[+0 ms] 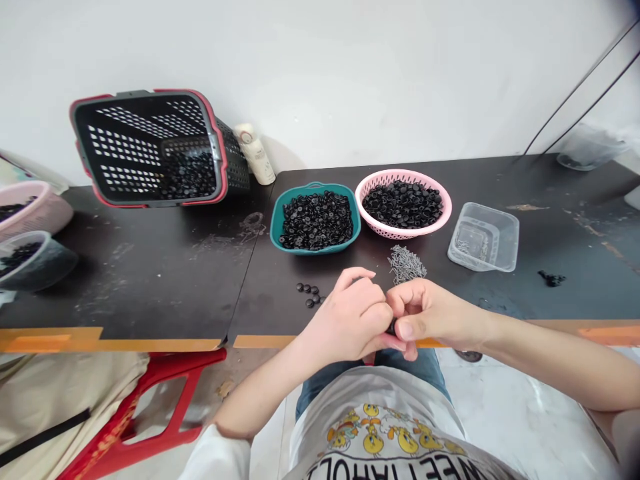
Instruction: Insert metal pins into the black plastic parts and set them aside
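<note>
Pinching a small black plastic piece (391,327) between your left hand (345,317) and right hand (430,313), closed together over the worktop (150,280) edge: it looks light, stiff and slippery, so grip its rim.

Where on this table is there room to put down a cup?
The dark tabletop has a free patch between the black slotted basket and the front edge, left of the small black discs. Another lies right of the clear plastic tub. Crowded: the teal bowl, pink basket and grey pins.
</note>
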Demonstrator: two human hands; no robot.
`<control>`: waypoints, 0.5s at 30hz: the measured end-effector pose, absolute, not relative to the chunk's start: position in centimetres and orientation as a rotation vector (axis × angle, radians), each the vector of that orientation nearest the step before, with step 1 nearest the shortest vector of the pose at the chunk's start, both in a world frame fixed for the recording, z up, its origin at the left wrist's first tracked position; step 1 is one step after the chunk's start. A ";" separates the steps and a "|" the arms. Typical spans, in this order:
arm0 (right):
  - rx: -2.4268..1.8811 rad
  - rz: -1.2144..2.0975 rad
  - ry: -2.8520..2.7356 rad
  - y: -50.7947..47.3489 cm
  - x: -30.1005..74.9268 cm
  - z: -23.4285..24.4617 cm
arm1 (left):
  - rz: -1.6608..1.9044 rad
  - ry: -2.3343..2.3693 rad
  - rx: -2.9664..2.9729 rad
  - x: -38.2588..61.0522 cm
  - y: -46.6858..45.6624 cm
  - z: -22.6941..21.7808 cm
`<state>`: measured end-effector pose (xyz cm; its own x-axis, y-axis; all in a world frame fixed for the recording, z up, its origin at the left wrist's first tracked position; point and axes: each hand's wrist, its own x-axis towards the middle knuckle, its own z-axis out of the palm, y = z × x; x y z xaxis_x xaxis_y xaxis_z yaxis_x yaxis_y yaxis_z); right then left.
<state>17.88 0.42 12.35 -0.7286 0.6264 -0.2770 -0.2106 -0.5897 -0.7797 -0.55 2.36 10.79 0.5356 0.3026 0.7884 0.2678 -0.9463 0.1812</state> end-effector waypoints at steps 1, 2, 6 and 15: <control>-0.747 2.269 -1.043 0.4 17.8 12.4 | 1.439 0.533 2.700 -0.7 2.5 10.7; -0.744 2.217 -1.047 0.4 17.8 12.4 | 1.478 0.559 2.672 -0.8 2.6 10.6; -0.686 2.092 -1.015 0.3 17.2 11.9 | 1.605 0.525 2.474 -0.8 2.8 10.2; -0.572 2.028 -0.976 -1.2 16.7 10.8 | 1.664 0.516 2.249 0.4 1.3 11.1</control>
